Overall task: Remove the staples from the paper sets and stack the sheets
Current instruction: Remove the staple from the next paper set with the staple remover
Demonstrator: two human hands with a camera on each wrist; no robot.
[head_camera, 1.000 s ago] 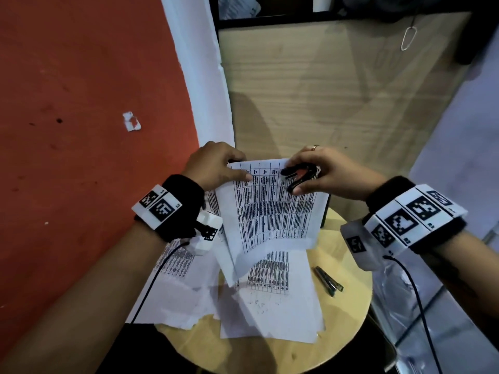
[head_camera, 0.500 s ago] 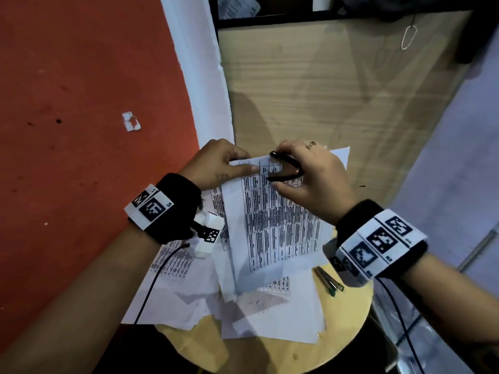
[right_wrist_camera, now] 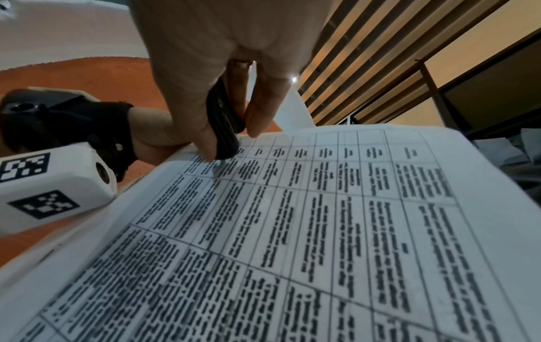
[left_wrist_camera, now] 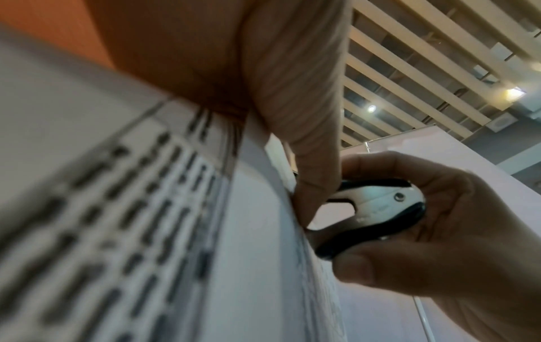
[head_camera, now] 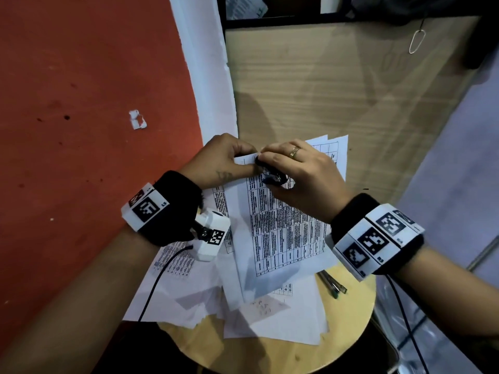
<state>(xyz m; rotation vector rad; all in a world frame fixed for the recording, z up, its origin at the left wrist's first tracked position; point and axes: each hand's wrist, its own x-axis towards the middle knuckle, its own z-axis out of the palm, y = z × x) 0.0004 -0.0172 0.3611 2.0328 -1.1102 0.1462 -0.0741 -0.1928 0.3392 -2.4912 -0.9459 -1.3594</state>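
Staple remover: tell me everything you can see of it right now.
The staple remover is a small claw type, black grips over a pale metal body with a rivet. The right hand pinches it at the top corner of the paper set, which the left hand holds beside it. No staple is visible.

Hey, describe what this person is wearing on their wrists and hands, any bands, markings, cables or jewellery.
Each wrist carries a black fabric wristband wrapped by a white strap printed with black square code markers. Under the left wrist sits a white camera block bearing another code marker. A thin black cable trails from each band. The right hand wears a gold ring; the arms are bare of sleeves.
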